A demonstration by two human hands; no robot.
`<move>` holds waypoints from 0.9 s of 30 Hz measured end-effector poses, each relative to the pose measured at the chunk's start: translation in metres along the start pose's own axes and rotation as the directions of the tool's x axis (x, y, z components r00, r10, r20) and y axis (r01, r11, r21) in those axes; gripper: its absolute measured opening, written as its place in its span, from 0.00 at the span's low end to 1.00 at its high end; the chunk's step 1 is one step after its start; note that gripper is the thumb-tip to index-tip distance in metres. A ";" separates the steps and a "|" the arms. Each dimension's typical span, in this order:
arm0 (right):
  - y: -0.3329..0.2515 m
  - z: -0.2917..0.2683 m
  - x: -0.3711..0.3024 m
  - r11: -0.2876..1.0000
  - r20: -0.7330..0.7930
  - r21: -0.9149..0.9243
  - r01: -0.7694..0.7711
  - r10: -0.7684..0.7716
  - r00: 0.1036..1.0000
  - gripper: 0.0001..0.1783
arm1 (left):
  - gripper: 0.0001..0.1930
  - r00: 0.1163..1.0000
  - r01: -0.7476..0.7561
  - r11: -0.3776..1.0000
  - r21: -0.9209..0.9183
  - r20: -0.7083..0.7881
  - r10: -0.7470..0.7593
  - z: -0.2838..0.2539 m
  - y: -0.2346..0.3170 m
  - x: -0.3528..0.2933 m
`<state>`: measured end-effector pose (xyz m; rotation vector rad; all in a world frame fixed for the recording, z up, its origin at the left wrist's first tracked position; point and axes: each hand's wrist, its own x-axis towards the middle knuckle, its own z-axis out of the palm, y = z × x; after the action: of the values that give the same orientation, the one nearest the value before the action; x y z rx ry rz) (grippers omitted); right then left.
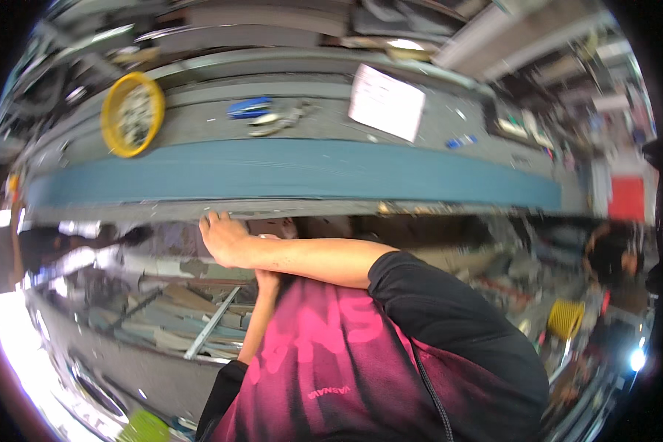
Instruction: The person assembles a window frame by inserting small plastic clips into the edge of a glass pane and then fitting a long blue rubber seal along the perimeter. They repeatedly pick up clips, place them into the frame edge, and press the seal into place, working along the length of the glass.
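Broadly, the largest thing before you is the long grey workbench (191,121), running across the view and bowed by the lens. Along its near side lies the blue-grey strip (295,171), stretching almost the bench's whole width, just beyond your hands. Your right hand (225,240) is at the bench's front edge, with your forearm laid across your chest toward the left. Its fingers (214,218) point away from you, extended and a little apart at the tips, and no object shows in them. Blur leaves you unable to tell whether those tips touch the edge or stop just short of it; they are apart from the strip. Your left hand (267,279) is mostly behind your right wrist, so you cannot tell whether its fingers are spread, together or closed on something.

Past the strip, the white sheet (387,102) lies right of centre, and the yellow-rimmed container (157,131), holding small pale pieces, is toward the left. Smaller are the blue object (250,108) between them and, smallest, the little blue piece (461,141) to the sheet's right.
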<state>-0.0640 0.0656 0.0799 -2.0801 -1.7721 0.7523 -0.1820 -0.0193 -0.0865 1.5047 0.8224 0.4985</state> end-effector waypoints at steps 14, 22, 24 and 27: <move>0.302 -0.105 -0.341 0.826 -0.016 0.550 -0.121 0.155 0.988 0.14 | 0.17 0.903 -0.414 0.756 0.507 0.125 0.411 0.093 0.181 0.011; 0.424 -0.147 -0.575 0.814 -0.017 0.365 -0.452 0.491 0.871 0.22 | 0.11 0.779 -0.466 0.635 0.617 0.626 -0.036 0.254 0.216 0.023; 0.457 -0.161 -0.655 0.788 -0.121 0.305 -0.535 0.589 0.799 0.25 | 0.09 0.721 -0.512 0.676 0.530 0.693 0.003 0.281 0.219 0.024; 0.511 -0.180 -0.790 0.528 -0.277 0.252 -0.811 0.842 0.462 0.25 | 0.08 0.684 -0.506 0.720 0.475 0.730 -0.001 0.305 0.227 0.024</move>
<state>0.3777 -0.7844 0.0988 -2.7616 -0.3944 0.5435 0.1025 -0.1952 0.0953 2.2860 0.1284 -0.2197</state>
